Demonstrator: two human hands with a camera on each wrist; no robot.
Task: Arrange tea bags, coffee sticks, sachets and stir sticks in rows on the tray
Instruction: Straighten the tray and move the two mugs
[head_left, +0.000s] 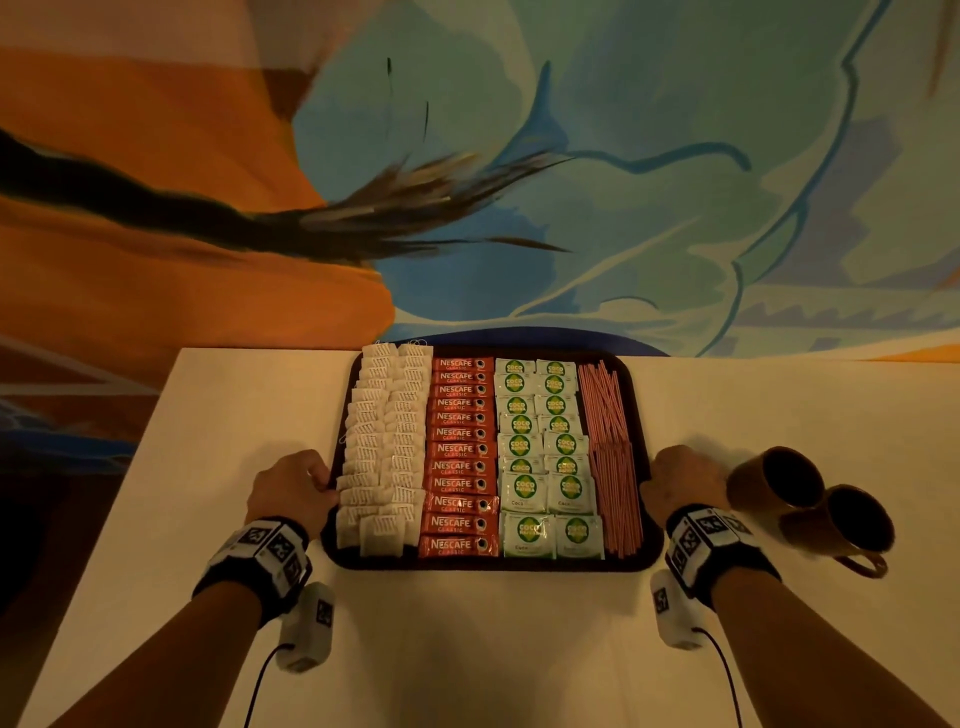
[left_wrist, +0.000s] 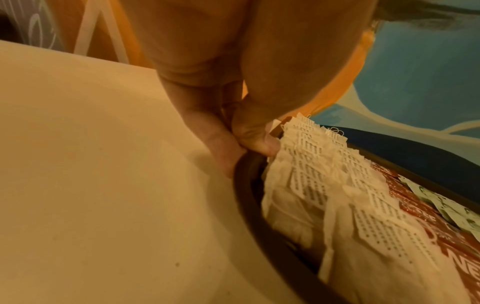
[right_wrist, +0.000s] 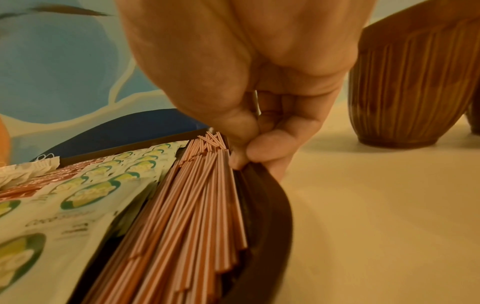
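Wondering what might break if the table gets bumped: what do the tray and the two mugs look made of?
Tray: probably plastic, dark brown, matte, with a smooth moulded rim. Mugs: likely glazed ceramic, brown, thick-walled with vertical ribbed streaks and a slight sheen; the more breakable of the two.

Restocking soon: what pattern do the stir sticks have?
Thin red-and-white lengthwise stripes on the stir sticks; right wrist view shows it best.

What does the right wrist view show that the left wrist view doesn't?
Only the right wrist view shows the right hand gripping the tray's right rim beside the stir sticks, with a ribbed brown mug nearby. Only the left wrist view shows the left hand gripping the left rim. Both show the tray, tea bags, coffee sticks and sachets.
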